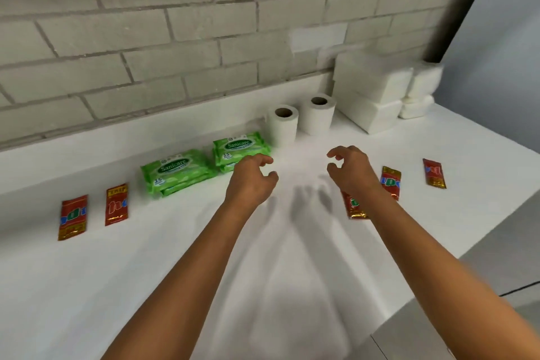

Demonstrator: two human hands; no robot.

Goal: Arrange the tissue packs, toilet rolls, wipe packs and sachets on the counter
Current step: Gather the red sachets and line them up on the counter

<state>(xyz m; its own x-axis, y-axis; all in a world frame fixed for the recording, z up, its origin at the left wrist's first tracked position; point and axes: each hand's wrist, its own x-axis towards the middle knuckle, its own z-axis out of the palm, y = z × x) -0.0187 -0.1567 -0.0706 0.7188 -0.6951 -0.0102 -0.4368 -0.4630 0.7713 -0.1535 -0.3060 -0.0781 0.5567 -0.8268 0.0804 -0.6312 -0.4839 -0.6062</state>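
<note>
Both arms stretched forward over the counter (pixel 181 257). Left hand (pixel 252 178) and right hand (pixel 349 170) empty, fingers curled loosely apart, just short of the toilet rolls (pixel 282 126).

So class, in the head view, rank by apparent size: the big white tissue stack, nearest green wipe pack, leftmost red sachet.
1. big white tissue stack
2. nearest green wipe pack
3. leftmost red sachet
Nearness to the camera may skew this.

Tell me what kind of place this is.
Probably a storeroom, pantry or shop display corner, though that's a guess: a plain white counter against a painted brick wall, with toilet rolls, green wipe packs and red sachets laid out like stock.
</note>
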